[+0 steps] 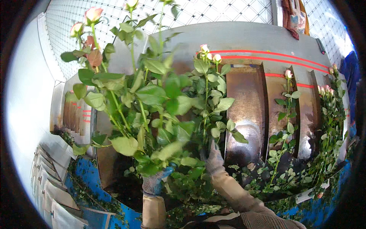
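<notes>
Above the metal sorting table (pixel 244 114), the raised left hand (pixel 154 183) grips a rose bunch (pixel 133 103); the right hand (pixel 214 160) pinches one stem (pixel 206 99).

Grey knit gloves on both hands (pixel 183 171), tan sleeves, checked cuff.

Pale pink rose buds (pixel 93 14) are borne on green leaves (pixel 152 93); the grey table (pixel 244 38) is striped red.

Leaves of rose bunch (pixel 148 103) hide left hand (pixel 154 183) fingers; right hand (pixel 214 160) grip on rose stem (pixel 206 110) unclear; garment (pixel 293 15) cut off by top edge.
</notes>
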Tool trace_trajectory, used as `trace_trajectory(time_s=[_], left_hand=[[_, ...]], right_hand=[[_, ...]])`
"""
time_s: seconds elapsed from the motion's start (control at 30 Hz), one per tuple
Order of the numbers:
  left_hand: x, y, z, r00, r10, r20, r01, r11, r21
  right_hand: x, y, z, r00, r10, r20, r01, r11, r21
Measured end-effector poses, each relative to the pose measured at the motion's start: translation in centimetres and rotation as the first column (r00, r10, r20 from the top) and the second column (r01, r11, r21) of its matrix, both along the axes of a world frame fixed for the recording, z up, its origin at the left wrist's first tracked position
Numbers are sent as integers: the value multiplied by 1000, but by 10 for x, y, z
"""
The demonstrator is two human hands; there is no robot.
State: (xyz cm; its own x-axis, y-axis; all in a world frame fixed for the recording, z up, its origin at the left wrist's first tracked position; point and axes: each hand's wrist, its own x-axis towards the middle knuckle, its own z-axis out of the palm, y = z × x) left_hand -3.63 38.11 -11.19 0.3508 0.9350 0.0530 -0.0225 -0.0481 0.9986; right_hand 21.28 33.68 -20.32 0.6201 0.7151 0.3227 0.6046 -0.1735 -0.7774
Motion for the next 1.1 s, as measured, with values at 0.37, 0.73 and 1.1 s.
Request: trace_trajectory(time_s=[0.37,0.73,1.1], left_hand=[[47,-26,-30,980,-132,-146,160,967,201],[-24,-26,20,947,303,109,-321,859,400],[-15,-44,37,938,338,73,-346,914,213]], right_hand=[[68,7,192,882,411,-230,-129,681,721],[140,-81,-40,950,-276,147,287,956,-60],[133,-171,14,948,-316,34,293,910,295]])
